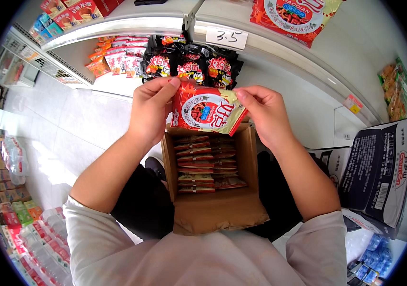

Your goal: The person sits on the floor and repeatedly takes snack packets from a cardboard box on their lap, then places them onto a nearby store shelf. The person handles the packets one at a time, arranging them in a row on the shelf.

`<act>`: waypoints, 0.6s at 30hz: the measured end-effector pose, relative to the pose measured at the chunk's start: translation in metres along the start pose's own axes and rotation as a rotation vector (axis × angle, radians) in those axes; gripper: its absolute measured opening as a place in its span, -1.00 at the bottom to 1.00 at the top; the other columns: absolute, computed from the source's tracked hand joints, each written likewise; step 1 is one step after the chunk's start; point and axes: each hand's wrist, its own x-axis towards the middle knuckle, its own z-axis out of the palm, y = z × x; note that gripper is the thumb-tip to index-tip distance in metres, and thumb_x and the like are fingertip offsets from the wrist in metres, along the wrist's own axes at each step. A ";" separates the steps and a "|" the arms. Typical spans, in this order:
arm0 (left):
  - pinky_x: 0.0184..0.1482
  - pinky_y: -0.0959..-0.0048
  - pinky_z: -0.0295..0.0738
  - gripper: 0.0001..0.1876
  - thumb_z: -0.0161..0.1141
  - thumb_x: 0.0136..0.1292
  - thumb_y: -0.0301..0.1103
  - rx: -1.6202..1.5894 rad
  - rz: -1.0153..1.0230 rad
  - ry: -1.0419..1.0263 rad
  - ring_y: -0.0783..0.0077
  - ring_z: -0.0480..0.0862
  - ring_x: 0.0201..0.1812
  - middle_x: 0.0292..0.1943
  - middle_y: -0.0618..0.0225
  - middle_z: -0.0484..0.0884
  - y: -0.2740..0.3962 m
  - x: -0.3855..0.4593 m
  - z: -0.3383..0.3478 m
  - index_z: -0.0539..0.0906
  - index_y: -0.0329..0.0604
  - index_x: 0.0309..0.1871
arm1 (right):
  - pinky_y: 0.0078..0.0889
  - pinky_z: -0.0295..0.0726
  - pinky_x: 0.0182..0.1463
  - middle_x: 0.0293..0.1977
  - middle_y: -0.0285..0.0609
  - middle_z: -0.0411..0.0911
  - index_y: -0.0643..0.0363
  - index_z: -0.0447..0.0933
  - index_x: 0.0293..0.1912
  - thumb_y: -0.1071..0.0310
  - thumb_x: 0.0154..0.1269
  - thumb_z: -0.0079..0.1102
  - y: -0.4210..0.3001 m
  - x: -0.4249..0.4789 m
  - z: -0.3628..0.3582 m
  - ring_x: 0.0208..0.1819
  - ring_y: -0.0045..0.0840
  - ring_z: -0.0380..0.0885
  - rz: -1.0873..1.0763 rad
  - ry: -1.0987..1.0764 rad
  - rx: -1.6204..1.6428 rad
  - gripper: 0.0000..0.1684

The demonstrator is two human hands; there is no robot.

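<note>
A red and yellow snack packet is stretched between both hands above an open cardboard box. My left hand pinches the packet's left upper corner between thumb and fingers. At its right upper corner, my right hand pinches it likewise. Inside the box, similar packets stand packed on edge in two rows. The box sits between my knees, its near flap folded out towards me. Another packet of the same design lies on the shelf at the upper right.
Ahead, a lower shelf holds black noodle packets and orange and white packets. A white price card hangs on the shelf edge. Stacked drink cartons stand at the right. Packs of bottles fill the lower left.
</note>
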 end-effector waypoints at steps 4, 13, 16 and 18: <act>-0.24 0.52 0.59 -0.80 0.20 0.51 -0.40 0.051 0.069 0.029 0.60 0.66 -0.35 -0.28 0.29 0.78 -0.004 0.000 -0.001 0.75 -0.38 -0.12 | -0.62 0.54 -0.23 -0.33 -0.23 0.71 0.38 0.68 -0.12 0.33 0.47 0.30 0.000 -0.001 0.000 -0.32 -0.76 0.58 -0.053 0.059 -0.142 -0.75; -0.31 0.58 0.49 -0.81 0.21 0.52 -0.38 0.021 0.137 0.135 0.67 0.59 -0.41 -0.38 0.40 0.73 -0.018 0.001 -0.003 0.74 -0.33 -0.16 | -0.61 0.48 -0.33 -0.45 -0.31 0.64 0.33 0.59 -0.26 0.27 0.50 0.27 0.002 -0.004 0.007 -0.42 -0.80 0.49 -0.229 0.123 -0.275 -0.71; -0.11 0.34 0.68 -0.84 0.15 0.55 -0.36 0.043 0.078 0.074 0.46 0.75 -0.18 -0.19 0.29 0.77 -0.018 0.001 -0.005 0.67 -0.24 -0.11 | -0.61 0.42 -0.34 -0.50 -0.36 0.57 0.31 0.58 -0.26 0.27 0.50 0.27 0.002 -0.004 0.006 -0.45 -0.80 0.42 -0.323 0.145 -0.373 -0.73; -0.07 0.33 0.69 -0.87 0.13 0.56 -0.37 0.032 0.052 0.005 0.47 0.74 -0.13 -0.16 0.30 0.76 -0.020 0.002 -0.009 0.63 -0.21 -0.10 | -0.61 0.39 -0.36 -0.52 -0.38 0.53 0.29 0.58 -0.26 0.27 0.50 0.27 0.004 -0.001 0.003 -0.46 -0.80 0.38 -0.368 0.142 -0.412 -0.74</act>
